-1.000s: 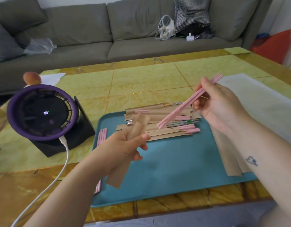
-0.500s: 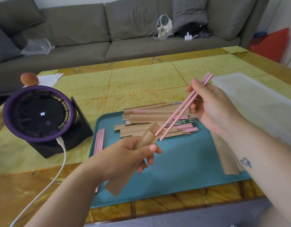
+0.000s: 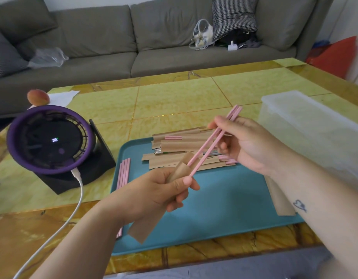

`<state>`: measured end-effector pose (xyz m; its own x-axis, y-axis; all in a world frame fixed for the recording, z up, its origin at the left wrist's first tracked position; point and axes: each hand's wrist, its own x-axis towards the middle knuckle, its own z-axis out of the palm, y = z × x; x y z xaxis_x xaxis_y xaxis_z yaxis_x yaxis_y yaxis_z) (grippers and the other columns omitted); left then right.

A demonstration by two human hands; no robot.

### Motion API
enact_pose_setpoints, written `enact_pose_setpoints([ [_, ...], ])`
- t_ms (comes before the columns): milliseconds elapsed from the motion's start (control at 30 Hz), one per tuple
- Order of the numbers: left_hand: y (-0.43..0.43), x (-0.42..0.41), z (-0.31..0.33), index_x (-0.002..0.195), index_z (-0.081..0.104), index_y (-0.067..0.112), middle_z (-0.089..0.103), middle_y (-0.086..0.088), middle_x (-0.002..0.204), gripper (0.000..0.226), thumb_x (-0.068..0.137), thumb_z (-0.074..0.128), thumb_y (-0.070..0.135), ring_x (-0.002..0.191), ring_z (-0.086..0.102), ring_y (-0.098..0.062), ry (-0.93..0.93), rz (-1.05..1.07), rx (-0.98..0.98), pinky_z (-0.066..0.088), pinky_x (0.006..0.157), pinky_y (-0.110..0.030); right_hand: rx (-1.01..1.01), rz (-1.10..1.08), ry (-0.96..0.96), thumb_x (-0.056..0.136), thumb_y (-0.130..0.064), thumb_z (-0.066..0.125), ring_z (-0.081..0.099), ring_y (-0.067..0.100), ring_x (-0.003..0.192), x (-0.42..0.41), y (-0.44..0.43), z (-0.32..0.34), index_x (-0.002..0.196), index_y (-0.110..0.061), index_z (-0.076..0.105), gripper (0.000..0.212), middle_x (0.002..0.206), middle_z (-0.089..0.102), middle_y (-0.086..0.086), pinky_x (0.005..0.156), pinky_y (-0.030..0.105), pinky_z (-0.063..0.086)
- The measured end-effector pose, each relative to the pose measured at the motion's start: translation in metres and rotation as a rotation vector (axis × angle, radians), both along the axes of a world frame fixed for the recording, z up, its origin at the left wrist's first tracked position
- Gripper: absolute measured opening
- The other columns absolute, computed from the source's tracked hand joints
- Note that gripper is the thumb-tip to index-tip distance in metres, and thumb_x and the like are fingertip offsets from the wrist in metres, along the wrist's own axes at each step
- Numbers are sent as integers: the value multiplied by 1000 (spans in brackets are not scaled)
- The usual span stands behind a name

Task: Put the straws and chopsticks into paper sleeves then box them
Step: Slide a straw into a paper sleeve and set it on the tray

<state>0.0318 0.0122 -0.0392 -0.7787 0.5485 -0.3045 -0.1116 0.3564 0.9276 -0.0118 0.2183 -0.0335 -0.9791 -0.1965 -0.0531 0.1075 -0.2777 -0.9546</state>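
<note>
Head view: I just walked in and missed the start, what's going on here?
A person is sleeving pink chopsticks. The left hand grips an open paper sleeve. The right hand holds the pair with its tips at the sleeve's mouth, not yet pushed in. Filled sleeves lie piled on the teal tray, and a clear box stands at right.

Soft, even indoor light — only a faint shadow under the left hand (image 3: 154,194) on the tray (image 3: 234,228). Dull sheen on the table (image 3: 174,101); straight lines bow at the edges, and the near corners blur.
</note>
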Motion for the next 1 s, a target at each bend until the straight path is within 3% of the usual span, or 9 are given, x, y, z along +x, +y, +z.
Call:
enact_pose_setpoints([
  [133,-1,0,-2,95,66,14,50,6,63,33,84,49,40,49,43,-9,-28,-10,15,41,82,-40,131,158,-39,74,-26,59,46,6,46,4,2,2,87,-9,66,23,56,55,-4,43,15,39],
  [200,-1,0,-2,96,66,14,52,5,64,35,85,47,42,50,44,-9,-24,-17,12,41,82,-40,88,79,-54,73,-27,60,45,6,45,0,8,4,91,-8,65,26,58,54,-3,42,15,39],
  [367,0,-1,-4,97,67,16,53,6,63,36,87,45,42,50,44,-9,-21,-12,-7,43,82,-39,40,-78,-23,87,-17,56,46,6,45,-5,14,4,77,-7,64,16,63,53,3,42,14,41],
  [467,1,-1,-6,94,68,17,51,5,61,34,85,46,42,49,44,-10,-38,18,8,42,73,-32,127,32,-26,84,-16,58,48,6,44,2,1,-2,77,-7,65,13,61,54,2,42,14,42],
  [633,0,-3,-7,98,67,15,50,5,62,37,86,46,42,48,42,-9,0,64,21,44,76,-32,151,188,-30,70,-21,62,53,6,48,7,-6,-1,86,-6,68,22,60,59,-1,48,14,47],
  [767,-1,-7,-6,101,62,13,53,5,64,32,90,44,38,44,39,-10,45,200,71,52,70,-24,16,66,-53,72,-11,60,56,8,52,0,16,10,100,-4,61,29,64,63,2,50,17,51],
  [900,-4,-9,-4,93,51,10,54,4,67,24,94,43,33,41,39,-10,67,206,56,55,73,-28,-50,-58,0,86,-3,52,58,8,52,-6,27,16,101,-5,58,16,63,64,1,51,17,51],
  [1000,-4,-7,-2,93,55,10,54,5,65,33,88,45,41,45,45,-10,83,120,7,53,77,-34,-62,-119,20,89,-2,51,57,7,50,-8,28,16,97,-7,58,12,61,64,0,50,17,50],
])
